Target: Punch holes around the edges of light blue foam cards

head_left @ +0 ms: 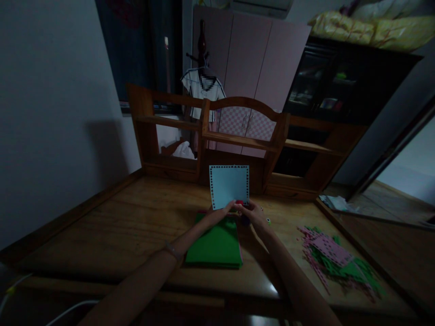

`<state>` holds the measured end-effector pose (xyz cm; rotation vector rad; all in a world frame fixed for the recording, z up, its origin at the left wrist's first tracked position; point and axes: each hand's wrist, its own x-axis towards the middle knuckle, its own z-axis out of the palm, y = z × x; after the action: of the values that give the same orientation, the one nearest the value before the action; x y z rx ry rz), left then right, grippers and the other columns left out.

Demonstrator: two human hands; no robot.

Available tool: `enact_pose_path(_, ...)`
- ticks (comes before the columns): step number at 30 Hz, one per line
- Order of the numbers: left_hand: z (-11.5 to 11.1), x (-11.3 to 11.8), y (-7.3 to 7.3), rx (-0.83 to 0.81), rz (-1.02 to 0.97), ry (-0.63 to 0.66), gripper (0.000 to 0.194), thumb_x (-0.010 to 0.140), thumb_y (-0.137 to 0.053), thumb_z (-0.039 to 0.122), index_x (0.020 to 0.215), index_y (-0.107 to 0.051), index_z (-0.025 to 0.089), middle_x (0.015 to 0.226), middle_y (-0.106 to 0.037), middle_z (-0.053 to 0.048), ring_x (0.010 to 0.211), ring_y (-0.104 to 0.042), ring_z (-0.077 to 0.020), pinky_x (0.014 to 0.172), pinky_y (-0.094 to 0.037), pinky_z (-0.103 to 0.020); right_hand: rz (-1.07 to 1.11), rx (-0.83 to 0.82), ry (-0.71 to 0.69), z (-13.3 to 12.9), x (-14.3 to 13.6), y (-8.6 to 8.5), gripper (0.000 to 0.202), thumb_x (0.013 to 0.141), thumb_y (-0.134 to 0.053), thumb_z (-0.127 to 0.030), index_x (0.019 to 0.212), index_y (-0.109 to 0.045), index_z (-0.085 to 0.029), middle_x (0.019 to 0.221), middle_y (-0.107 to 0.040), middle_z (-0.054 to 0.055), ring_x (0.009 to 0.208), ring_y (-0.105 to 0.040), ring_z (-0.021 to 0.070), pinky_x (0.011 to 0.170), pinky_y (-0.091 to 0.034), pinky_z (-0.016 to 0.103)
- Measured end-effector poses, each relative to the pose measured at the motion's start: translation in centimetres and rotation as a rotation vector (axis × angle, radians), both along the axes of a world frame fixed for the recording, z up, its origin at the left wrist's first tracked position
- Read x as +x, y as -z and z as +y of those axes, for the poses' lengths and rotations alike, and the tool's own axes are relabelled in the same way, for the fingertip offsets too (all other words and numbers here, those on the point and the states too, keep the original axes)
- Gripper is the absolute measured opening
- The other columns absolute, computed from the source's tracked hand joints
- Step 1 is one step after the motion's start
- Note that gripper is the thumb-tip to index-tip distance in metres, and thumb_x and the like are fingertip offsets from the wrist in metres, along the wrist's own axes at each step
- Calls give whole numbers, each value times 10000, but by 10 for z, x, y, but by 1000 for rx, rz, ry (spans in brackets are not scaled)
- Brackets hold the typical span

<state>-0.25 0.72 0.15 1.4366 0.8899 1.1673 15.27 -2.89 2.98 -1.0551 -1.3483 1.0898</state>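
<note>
A light blue paper sheet [229, 186] stands tilted up over the table, small dark holes lining its left, top and right edges. At its lower edge my left hand [222, 212] is closed on the paper. My right hand [252, 213] grips a small craft punch [239, 203] with a red top, close by the sheet's lower right corner. Fingers hide most of the punch, and the light is dim. Beneath my hands lies a stack of green paper [215, 244], with a pink edge showing at its right side.
On the right of the wooden table [136, 226] lies a heap of pink and green punched paper strips [336, 258]. Small round items [268, 221] sit just right of my hands. A wooden shelf unit [204, 136] rises along the back edge.
</note>
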Motion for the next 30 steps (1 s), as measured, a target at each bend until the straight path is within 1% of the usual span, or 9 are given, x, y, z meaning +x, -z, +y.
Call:
enact_pose_path(2,2,2,3,-26,-69,1,492,726,-618,502,1063,-639,146,1139,-631,-96,1064,-582,-240,1019,-387,-387,10,-9,2,0,0,1,341,636,-746,-383,902,-675,-181,731,-648,12,624,-555,128,560,-406,231)
enact_pose_path(4,2,3,5,-30,-95,-16,511,718,-638,490,1093,-624,143,1144,-627,-101,1064,-583,-245,1020,-389,-399,16,-10,-7,1,0,2,357,639,-744,-377,932,-672,-186,748,-655,16,628,-564,131,557,-412,231)
enact_pose_path(8,2,2,5,-7,-119,-79,491,713,-656,473,1084,-626,153,1127,-636,-94,1060,-586,-245,1000,-415,-402,19,-14,-25,1,0,1,366,650,-741,-358,968,-668,-195,795,-673,21,651,-584,138,561,-421,229)
enact_pose_path(12,3,2,4,9,-155,-80,455,721,-658,455,1066,-635,158,1127,-636,-95,1040,-599,-250,982,-438,-405,17,-1,-53,-2,0,-4,357,662,-736,-340,987,-669,-208,894,-689,30,756,-615,164,652,-456,251)
enact_pose_path(15,2,2,1,-6,-150,-88,465,711,-679,424,1093,-628,165,1117,-641,-97,1063,-587,-260,1002,-419,-416,14,16,-59,-4,0,-5,340,677,-727,-331,990,-669,-213,941,-689,32,811,-621,173,719,-466,268)
enact_pose_path(18,0,2,-1,-18,-144,-101,484,705,-686,416,1117,-618,171,1102,-649,-95,1097,-566,-265,1026,-392,-423,24,5,-56,-2,1,-2,351,684,-721,-335,1009,-660,-218,932,-690,31,787,-625,168,703,-472,268)
enact_pose_path(22,0,2,-2,17,-140,-99,489,710,-673,440,1113,-617,169,1136,-633,-91,1114,-556,-254,1035,-381,-412,70,4,-68,4,1,5,404,674,-726,-349,1046,-639,-218,952,-686,40,771,-631,165,684,-481,268)
enact_pose_path(27,2,2,0,17,-145,-111,459,710,-672,439,1081,-631,171,1121,-641,-87,1105,-561,-258,1036,-381,-420,62,10,-44,7,1,7,437,641,-741,-382,1020,-629,-195,869,-681,40,730,-633,168,655,-499,273)
enact_pose_path(30,1,2,-2,24,-140,-85,431,723,-660,436,1061,-640,169,1100,-649,-88,1101,-562,-259,1024,-399,-419,79,39,-18,7,-2,6,426,632,-743,-390,992,-613,-202,885,-674,34,738,-630,163,657,-505,275)
